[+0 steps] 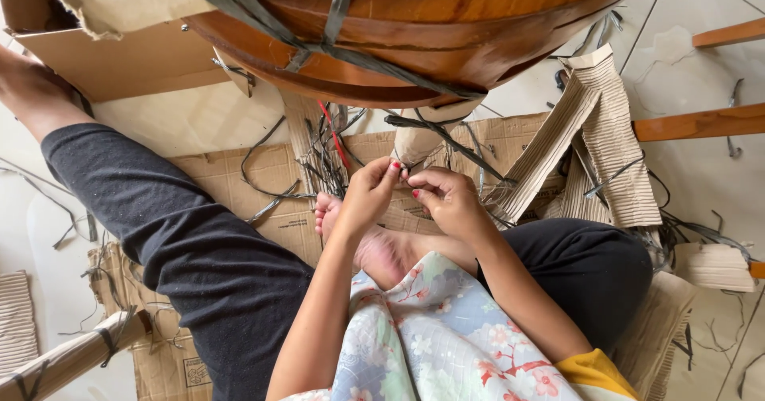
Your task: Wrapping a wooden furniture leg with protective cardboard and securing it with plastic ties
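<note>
Sitting on the floor (199, 126) over flattened cardboard (275, 174), legs spread, with a round wooden piece (446, 26) bound in dark straps looming at twelve o'clock. Bringing the left hand (368, 194) and right hand (448, 199) together, fingertips nearly touching, both pinching narrow on a thin dark strap (446, 139) just under a cardboard-wrapped leg (416, 139). Running from the pinch toward two o'clock, the strap's long axis slanting across that leg; both hands equally near, the pinch sitting at twelve o'clock of the bare foot (374, 245). Hard to make out which strand among the tangle (323, 158) at ten o'clock joins it; the exact grip point hiding behind the fingers. Corrugated cardboard strips (602, 142) lying at three o'clock.
</note>
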